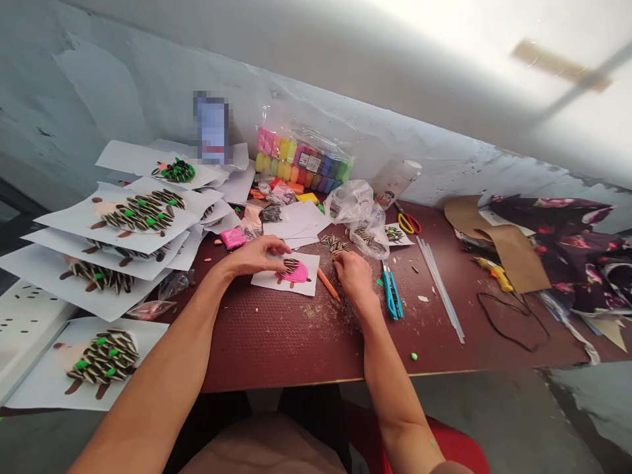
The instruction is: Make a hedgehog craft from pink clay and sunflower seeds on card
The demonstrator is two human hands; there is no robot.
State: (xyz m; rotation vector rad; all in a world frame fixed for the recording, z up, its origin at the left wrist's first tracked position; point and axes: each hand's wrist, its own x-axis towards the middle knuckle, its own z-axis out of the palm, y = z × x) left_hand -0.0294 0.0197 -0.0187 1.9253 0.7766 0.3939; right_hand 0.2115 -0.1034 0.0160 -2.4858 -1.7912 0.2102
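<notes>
A small white card (309,285) lies on the table with a pink clay hedgehog shape (296,272) on it, partly covered by striped sunflower seeds (291,265). My left hand (257,255) rests over the card's left side, thumb and forefinger apart, the thumb tip at the seeds. To the right, my right hand (354,278) is closed in a pinch at the edge of a loose seed pile (334,244). A sunflower seed seems to be at its fingertips, mostly hidden. Between the hands lies an orange pencil-like tool (328,284).
Paper sheets with seed hedgehogs (141,214) are stacked at left. Behind are coloured clay packs (303,161), a clear plastic bag (358,204) and a white bottle (399,181). On the right lie a blue cutter (392,293), scissors (409,222), glue sticks (441,289) and a glue gun (496,273).
</notes>
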